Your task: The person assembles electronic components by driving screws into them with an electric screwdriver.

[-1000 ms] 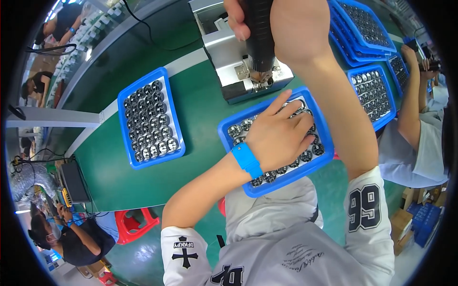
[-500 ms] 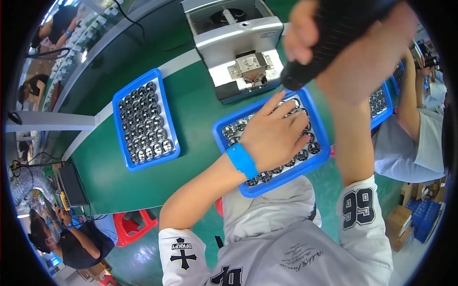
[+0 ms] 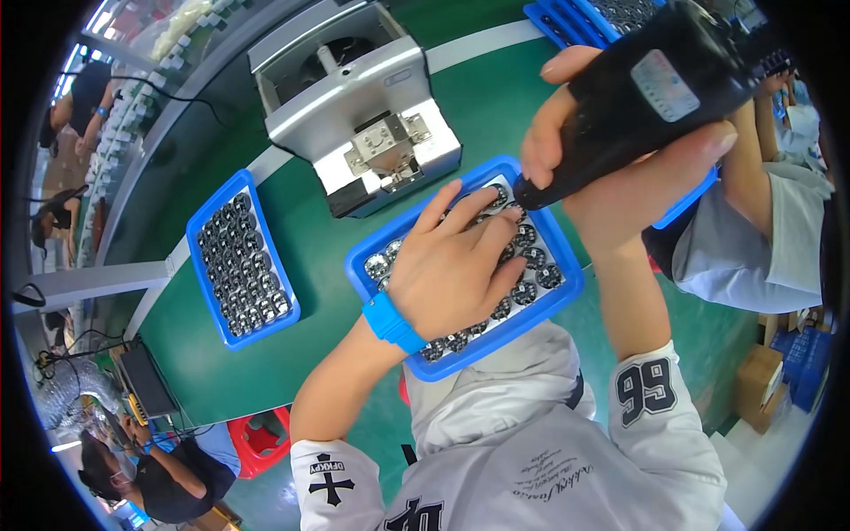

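Note:
My right hand is wrapped round a black electric screwdriver, tilted so its narrow end points down at the far right part of the near blue tray. The tip meets a part there, though its exact contact is hidden. Rows of shiny dark round parts fill that tray on a white liner. Over them lies my left hand, fingers spread and fingertips resting among the far rows close to the screwdriver tip. A blue band circles my left wrist. My palm hides the tray's middle.
Beyond the tray stands a silver machine with a metal fixture on its front. A second blue tray of similar parts sits on the green table to the left. Stacked blue trays are at the far right. Other people work on both sides.
The screwdriver, blurred and higher before, has come down with its tip at the tray's far right parts. My left hand stays spread on the parts. The whole view has shifted.

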`<state>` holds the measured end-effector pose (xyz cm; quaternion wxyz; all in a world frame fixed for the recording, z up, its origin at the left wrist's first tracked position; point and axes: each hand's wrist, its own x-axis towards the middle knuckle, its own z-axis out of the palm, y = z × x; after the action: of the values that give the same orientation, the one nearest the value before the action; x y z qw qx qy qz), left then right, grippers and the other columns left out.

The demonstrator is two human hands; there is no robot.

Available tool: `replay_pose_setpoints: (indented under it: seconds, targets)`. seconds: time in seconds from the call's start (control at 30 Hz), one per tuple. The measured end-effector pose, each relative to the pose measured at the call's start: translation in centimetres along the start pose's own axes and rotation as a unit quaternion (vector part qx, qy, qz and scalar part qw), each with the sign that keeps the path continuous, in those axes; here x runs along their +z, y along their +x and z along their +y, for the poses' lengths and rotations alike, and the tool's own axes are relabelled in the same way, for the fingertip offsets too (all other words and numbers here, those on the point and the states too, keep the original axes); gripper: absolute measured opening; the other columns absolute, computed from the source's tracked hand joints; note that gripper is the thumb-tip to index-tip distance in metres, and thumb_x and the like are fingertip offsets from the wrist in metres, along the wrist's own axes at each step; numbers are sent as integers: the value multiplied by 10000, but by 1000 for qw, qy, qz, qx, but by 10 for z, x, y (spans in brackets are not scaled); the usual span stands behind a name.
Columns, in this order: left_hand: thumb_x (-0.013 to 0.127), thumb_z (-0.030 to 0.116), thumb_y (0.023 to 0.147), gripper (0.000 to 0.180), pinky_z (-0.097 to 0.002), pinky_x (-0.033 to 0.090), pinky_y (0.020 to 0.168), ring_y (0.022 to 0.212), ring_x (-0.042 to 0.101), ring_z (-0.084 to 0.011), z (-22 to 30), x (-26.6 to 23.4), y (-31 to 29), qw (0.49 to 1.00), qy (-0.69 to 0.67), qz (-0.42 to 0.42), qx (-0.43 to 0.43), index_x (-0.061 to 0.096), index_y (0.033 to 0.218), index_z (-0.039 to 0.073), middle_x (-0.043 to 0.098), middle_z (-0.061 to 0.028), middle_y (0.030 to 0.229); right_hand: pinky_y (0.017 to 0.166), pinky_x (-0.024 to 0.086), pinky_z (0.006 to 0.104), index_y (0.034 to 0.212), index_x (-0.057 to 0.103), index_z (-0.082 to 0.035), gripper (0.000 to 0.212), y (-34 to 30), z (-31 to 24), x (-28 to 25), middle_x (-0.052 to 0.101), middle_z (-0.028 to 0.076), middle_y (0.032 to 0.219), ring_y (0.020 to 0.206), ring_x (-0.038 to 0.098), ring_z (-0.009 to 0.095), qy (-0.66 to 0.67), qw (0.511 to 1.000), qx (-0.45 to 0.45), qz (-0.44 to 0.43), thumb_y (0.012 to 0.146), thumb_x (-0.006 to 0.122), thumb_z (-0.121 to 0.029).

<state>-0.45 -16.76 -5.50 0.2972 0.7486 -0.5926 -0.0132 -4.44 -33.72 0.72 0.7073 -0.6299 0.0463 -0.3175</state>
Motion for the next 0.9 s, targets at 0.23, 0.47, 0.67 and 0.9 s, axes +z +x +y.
replay_pose_setpoints:
  seconds: [0.23, 0.47, 0.67, 0.9]
  targets:
    - [707, 244, 912, 350, -520, 348, 1182, 1286, 584, -320, 3, -1, 3, 1000, 16, -16, -15, 644, 1161, 5, 744, -100, 1131, 441, 427, 260, 1159, 601, 98, 670, 1, 25, -7, 689, 168, 916, 542, 590, 146, 113, 985, -115, -59, 1049, 494, -554]
    - [712, 233, 906, 309, -520, 352, 1179, 1271, 593, -315, 2, 0, 3, 1000, 9, -6, -13, 653, 1117, 17, 743, -92, 1122, 436, 434, 263, 946, 553, 59, 647, 2, 27, -6, 629, 141, 721, 502, 575, 149, 69, 989, -121, -54, 1002, 496, -583]
    - [714, 229, 903, 298, -519, 356, 1178, 1263, 596, -313, 0, 0, 2, 1000, 5, -2, -13, 655, 1110, 23, 742, -85, 1129, 443, 455, 272, 1082, 517, 62, 972, -1, 18, -5, 660, 171, 912, 500, 602, 167, -50, 995, -70, -49, 862, 312, -863]
    - [714, 231, 903, 298, -520, 361, 1175, 1266, 593, -316, 2, -1, 3, 1000, 8, -8, -15, 655, 1107, 21, 743, -86, 1129, 448, 462, 270, 1123, 515, 69, 1178, -4, 18, -7, 680, 166, 916, 501, 614, 169, -93, 994, -34, -38, 779, 202, -1013]
